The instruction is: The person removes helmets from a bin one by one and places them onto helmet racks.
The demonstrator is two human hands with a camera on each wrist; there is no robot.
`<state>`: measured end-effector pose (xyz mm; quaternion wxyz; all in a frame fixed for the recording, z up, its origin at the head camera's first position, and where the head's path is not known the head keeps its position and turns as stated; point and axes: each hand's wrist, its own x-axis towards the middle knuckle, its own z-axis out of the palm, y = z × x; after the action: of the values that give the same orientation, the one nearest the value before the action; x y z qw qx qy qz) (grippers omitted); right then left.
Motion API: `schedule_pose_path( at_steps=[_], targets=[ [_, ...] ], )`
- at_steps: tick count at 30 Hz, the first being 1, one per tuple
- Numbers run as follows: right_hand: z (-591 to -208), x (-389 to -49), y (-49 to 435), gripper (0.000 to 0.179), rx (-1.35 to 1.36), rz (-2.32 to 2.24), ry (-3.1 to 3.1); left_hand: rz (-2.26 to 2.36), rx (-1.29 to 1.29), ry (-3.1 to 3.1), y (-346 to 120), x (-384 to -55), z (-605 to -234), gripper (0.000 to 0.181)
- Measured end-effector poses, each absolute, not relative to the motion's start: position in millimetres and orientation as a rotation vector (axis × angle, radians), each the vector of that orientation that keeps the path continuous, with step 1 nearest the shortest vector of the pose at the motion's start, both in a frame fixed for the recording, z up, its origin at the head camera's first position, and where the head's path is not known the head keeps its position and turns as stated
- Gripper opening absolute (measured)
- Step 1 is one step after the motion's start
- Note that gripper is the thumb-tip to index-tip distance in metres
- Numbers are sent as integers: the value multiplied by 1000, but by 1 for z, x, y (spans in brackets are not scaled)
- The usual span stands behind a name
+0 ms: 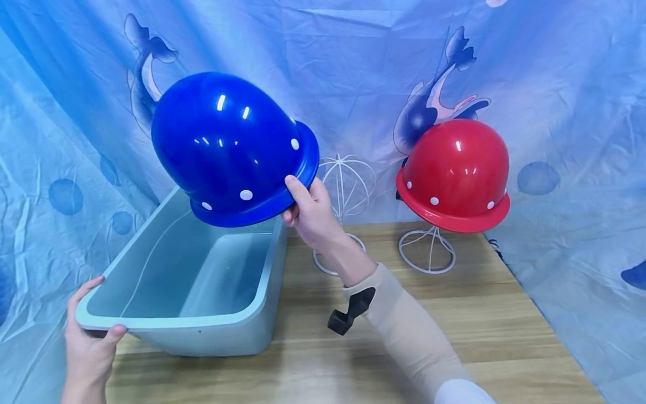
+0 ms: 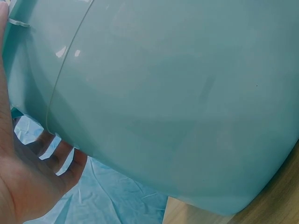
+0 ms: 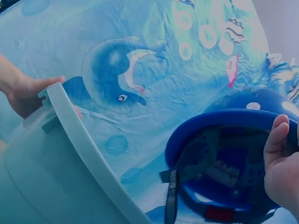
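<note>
My right hand (image 1: 313,216) grips a blue hard hat (image 1: 222,140) by its brim, thumb on the outer side. The hat is tilted in the air, overlapping the back of a light blue-green plastic tub (image 1: 202,322) in the head view. Its inner harness and a hanging chin strap (image 3: 171,196) show in the right wrist view. At the tub's near left corner my left hand (image 1: 91,350) holds the rim, thumb at the front and fingers around the side. In the left wrist view several of its fingers (image 2: 72,170) curve by the tub's outer wall.
A red hard hat (image 1: 459,168) sits on a white wire stand (image 1: 429,272) at the right of the wooden table (image 1: 353,359). Behind my right hand is another white wire stand (image 1: 341,161) with no hat on it. A blue printed curtain (image 1: 343,67) hangs behind.
</note>
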<state>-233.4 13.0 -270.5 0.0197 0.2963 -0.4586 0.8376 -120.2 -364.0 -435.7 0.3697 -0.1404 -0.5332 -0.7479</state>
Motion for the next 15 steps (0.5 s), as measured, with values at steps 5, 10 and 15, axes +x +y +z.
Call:
schedule_pose_path(
  at_steps=[5, 10, 15],
  targets=[
    [-268, -231, 22, 12, 894, 2579, -1299, -1906, -322, -1413, -366, -116, -435, 101],
    [-265, -233, 31, 13, 877, 2568, -1165, -1905, -299, -1426, -367, -113, -434, 101],
    [-266, -242, 43, 13, 844, 2542, -1111, -1910, -351, -1388, -368, -114, -434, 101]
  ],
)
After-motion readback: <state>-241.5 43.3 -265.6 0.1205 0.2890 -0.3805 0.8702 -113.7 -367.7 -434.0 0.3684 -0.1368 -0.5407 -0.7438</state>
